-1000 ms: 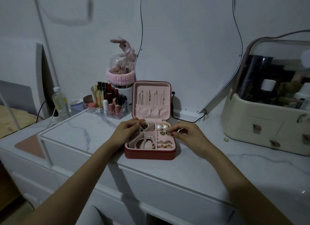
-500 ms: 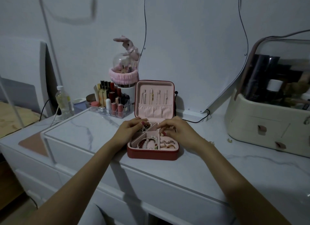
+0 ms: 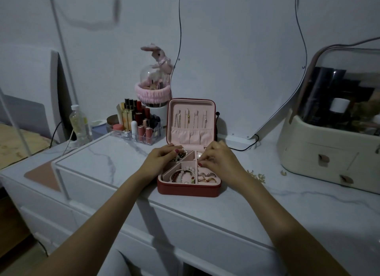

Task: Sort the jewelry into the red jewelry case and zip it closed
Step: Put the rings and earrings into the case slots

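Jewelry case (image 3: 188, 190) sits between lipstick organizer (image 3: 136, 131) behind-left and cosmetics box (image 3: 320, 158) right.

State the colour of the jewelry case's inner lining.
Pale pink lining; the jewelry case is red outside. Head view.

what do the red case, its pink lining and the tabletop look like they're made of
Red case: likely faux leather, with a smooth matte skin and rounded, padded-looking edges. Pink lining: soft velvety fabric by the look, dull and without shine, gathered into a pocket in the lid. Tabletop: marble or a marble-print surface, white with grey veins and a slight sheen; which one cannot be told.
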